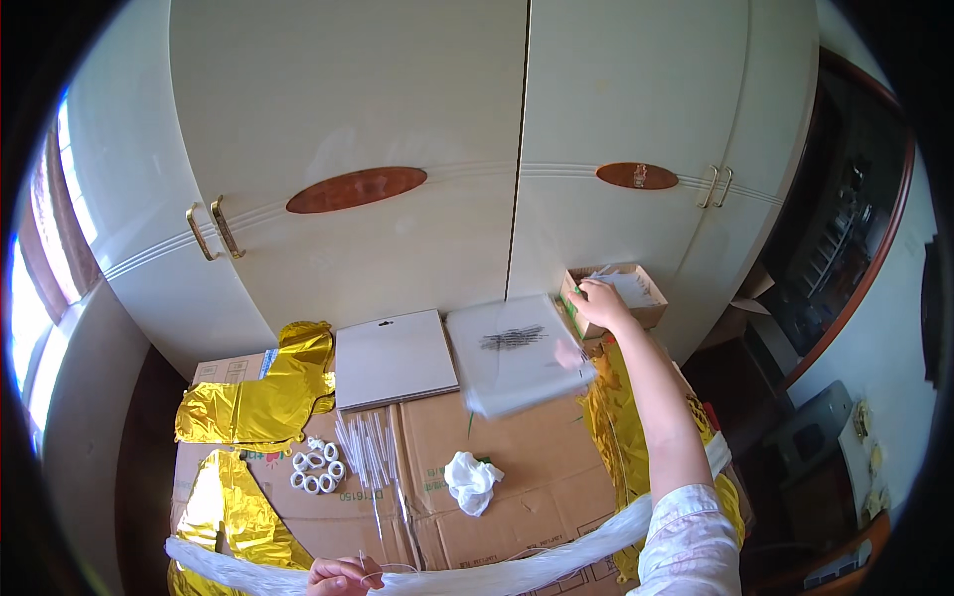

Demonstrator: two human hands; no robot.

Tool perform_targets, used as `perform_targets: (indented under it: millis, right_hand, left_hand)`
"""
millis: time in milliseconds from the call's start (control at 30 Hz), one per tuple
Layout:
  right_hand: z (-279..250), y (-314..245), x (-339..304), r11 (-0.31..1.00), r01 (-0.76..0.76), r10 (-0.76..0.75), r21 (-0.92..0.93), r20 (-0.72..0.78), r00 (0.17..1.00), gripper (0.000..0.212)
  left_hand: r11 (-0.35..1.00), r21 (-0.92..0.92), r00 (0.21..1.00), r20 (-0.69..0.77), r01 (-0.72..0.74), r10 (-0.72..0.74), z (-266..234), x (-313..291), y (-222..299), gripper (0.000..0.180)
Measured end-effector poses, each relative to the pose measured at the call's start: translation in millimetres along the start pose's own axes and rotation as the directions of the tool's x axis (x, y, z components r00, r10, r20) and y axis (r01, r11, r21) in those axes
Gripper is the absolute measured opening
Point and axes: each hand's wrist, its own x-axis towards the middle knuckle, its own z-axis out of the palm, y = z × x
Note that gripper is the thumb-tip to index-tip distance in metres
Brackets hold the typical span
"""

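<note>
At the bottom edge, my left hand [343, 576] is closed on a long white bundle of fine strands [507, 574] that arcs across the front. A thin clear loop of thread [397, 569] shows at its fingers. My right hand [598, 303] reaches to the left rim of a small open cardboard box [651, 316]. Its fingers are curled, with a bit of green at their tips; what they grip is hidden. Left of that hand lies a translucent plastic bag [497, 382] with dark thin pieces inside, its lower edge blurred.
Flattened cardboard [497, 432] covers the work surface. On it are gold foil balloons [253, 402], a grey-white flat box [393, 358], white rings [316, 467], clear tubes [368, 447] and a crumpled white tissue [473, 484]. A cream cabinet [388, 99] rises behind; a grey stool [810, 432] stands right.
</note>
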Motion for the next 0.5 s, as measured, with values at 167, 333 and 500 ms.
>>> perform_targets:
  millis: [167,333,500]
  right_hand:
    - [8.9,-12.4,-1.1,0.998,0.047,-0.044,0.044,-0.07,0.997,0.061]
    - [-9.7,15.0,8.2,0.993,-0.1,0.083,-0.068,-0.219,0.972,0.055]
    - [-23.2,48.1,-0.1,0.947,-0.256,0.26,-0.193,-0.003,0.966,0.056]
  left_hand:
    - [1.0,0.011,1.0,0.004,-0.008,0.008,2.2,0.2,-0.6,0.032]
    - [0.999,0.011,0.999,0.028,-0.036,0.036,2.6,2.6,0.7,0.031]
    - [0.996,-0.045,0.992,0.092,-0.081,0.085,-8.7,4.0,-7.1,0.029]
